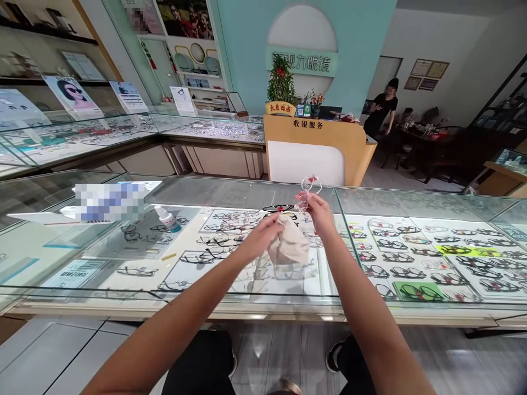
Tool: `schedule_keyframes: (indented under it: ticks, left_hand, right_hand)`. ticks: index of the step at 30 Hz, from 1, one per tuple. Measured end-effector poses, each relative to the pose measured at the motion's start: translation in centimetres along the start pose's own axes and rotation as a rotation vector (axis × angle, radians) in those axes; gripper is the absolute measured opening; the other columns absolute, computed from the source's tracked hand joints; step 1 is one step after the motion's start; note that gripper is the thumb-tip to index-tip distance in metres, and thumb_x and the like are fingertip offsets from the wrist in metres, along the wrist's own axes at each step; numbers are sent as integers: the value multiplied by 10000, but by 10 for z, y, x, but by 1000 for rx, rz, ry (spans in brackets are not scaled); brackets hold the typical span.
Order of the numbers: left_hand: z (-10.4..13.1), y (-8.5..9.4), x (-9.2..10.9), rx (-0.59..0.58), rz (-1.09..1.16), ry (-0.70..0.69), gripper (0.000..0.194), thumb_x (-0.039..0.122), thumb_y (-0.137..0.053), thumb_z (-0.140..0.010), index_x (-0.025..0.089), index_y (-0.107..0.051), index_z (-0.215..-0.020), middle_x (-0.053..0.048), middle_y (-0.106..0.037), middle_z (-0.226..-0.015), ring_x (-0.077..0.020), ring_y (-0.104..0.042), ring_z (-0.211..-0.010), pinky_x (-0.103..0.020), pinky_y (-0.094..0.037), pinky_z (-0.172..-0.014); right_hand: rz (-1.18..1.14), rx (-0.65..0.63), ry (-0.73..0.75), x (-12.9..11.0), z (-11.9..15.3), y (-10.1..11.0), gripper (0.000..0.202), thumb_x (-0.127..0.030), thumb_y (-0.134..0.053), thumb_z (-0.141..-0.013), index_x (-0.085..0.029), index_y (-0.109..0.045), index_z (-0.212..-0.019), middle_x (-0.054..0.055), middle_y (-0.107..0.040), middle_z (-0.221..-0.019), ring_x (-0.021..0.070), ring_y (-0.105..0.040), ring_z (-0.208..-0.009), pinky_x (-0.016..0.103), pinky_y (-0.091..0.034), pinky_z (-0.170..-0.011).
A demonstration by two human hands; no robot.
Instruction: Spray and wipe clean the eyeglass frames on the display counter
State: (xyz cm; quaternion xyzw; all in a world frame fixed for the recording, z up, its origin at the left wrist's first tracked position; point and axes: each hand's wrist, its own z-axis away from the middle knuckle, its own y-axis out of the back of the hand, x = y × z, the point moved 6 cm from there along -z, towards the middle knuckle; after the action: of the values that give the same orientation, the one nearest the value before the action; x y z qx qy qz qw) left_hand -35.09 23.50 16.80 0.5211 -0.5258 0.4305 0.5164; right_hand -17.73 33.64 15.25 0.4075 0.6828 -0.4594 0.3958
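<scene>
- While the right hand (320, 210) grips a pair of clear-framed glasses (312, 180) between thumb and fingers, the glasses stand raised, tilted, above the far edge of the glass counter (267, 310).
- Left hand (267, 233): fingers pinched narrow on the upper part of a beige cloth (290, 247). The cloth hangs below the fingertips, apart from the glasses.
- Beneath both hands: rows of eyeglass frames (214, 241) displayed in the counter.
- Toward the counter's far left corner: a spray bottle (167, 219) with white top and blue liquid. Nearer the front edge: a short yellow strip (168, 256).
- Toward the counter's front edge, right of the forearms: a green card (399, 291) under a dark frame.
- Beyond the far edge: a wooden cash desk (354, 148) bearing a potted plant (281, 82); farther right, a person (381, 112) in dark clothing.
</scene>
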Motion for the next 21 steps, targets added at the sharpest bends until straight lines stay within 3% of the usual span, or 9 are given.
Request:
schedule_keyframes:
  ticks: [3,6,9,14,17,21]
  left_hand:
    - [-28,26,8,62,172,74,361,473,-840,-704,213,-699,-911,10,-680,-771,-175,-638,-708,-262,-491,-638]
    - [-47,44,15,107,216,28,472,542,-919,-653,207,-716,-917,10,-690,-786,-154,-628,-686,-246,-486,-611]
    - [-56,53,8,137,268,3,530,590,-923,-660,195,-748,-967,-6,-719,-812,-142,-629,-677,-238,-480,-595]
    - [-63,58,-19,181,451,10,535,581,-934,-662,180,-748,-962,-3,-729,-804,-133,-636,-667,-242,-504,-605]
    - [-63,55,-25,138,537,6,497,543,-914,-722,180,-736,-1013,-14,-753,-846,-154,-671,-712,-260,-536,-639]
    - [-61,49,-22,27,626,12,506,628,-809,-822,173,-726,-1030,-43,-763,-838,-192,-711,-743,-282,-553,-656]
  right_hand:
    - [6,19,4,-2,0,2,386,-583,-760,-851,-258,-810,-1052,42,-819,-1109,161,-655,-767,322,-511,-758]
    - [23,30,5,-5,0,2,412,-601,-758,-850,-255,-807,-1069,52,-822,-1115,170,-662,-782,329,-512,-770]
    - [25,17,1,-6,1,0,411,-604,-755,-863,-259,-809,-1079,53,-822,-1127,176,-668,-799,328,-504,-771]
    - [67,-57,6,-9,7,-12,402,-607,-730,-902,-264,-815,-1094,56,-821,-1130,197,-667,-834,336,-493,-766]
    - [98,-118,1,-10,12,-22,378,-595,-719,-927,-273,-820,-1097,49,-822,-1122,197,-655,-834,347,-495,-799]
    - [155,-214,-26,-11,20,-36,362,-595,-708,-943,-279,-828,-1074,39,-823,-1102,215,-671,-897,364,-507,-859]
